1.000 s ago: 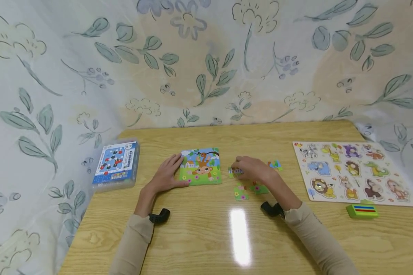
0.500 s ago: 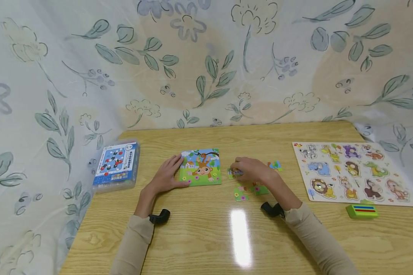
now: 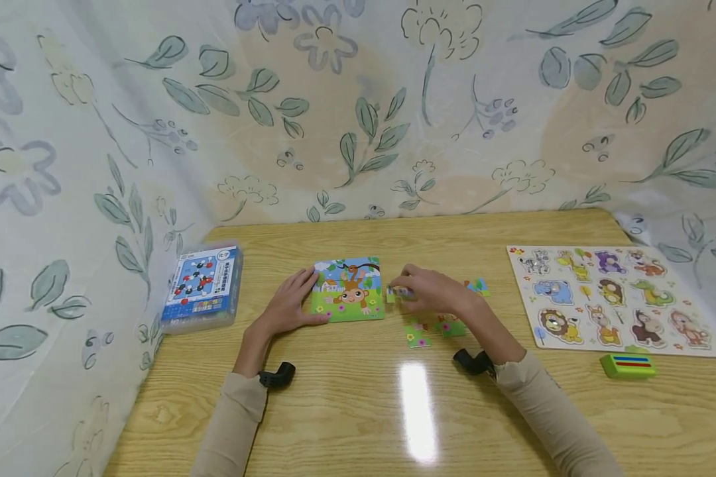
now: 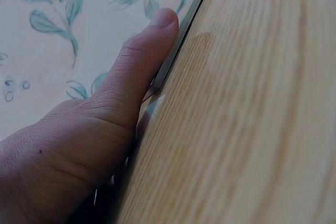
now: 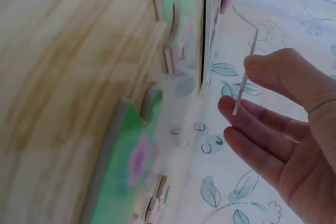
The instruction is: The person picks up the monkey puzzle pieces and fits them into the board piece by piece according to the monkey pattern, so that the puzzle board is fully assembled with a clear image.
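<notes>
Cloth wall: I watch from far away, and behind everything I see a soft, wrinkly cloth (image 3: pixel 358 132) with gray-green leaves and pale flowers.
Table: The table (image 3: pixel 334 411) is yellow-brown wood with wavy lines, smooth enough to make a white shine.
Monkey picture: The monkey picture (image 3: pixel 346 295) is a thin, flat board near the middle of the table. Its sky side points at the wall and its grass side points at me. It is almost square, so I can't pick a long way for it.
Left hand: The left hand (image 3: pixel 289 303) is loose, holding nothing. Its fingers touch the picture's left edge, and its thumb lies by the near left corner.
Right hand: The right hand (image 3: pixel 432 291) pinches a puzzle piece (image 5: pixel 241 88) with its thumb and fingers.
Pinched piece: It is up in the air, just beside the picture's right edge, with a gap. The right wrist view shows its thin, straight side, almost flat to the table but tipped a bit. Fingers hide most of its shape.
Loose pieces: Two green pieces (image 3: pixel 417 334) with wavy edges lie on my side of the right hand. A blue piece (image 3: pixel 477 286) peeks out behind the wrist.
Room to move: Wood shows between the picture and the green pieces, and a wide stretch runs toward me.
Far sides: A shiny blue box (image 3: pixel 199 288) sits left. A flat animal board (image 3: pixel 585 308) and a chunky green block (image 3: pixel 628 368) sit right.
</notes>
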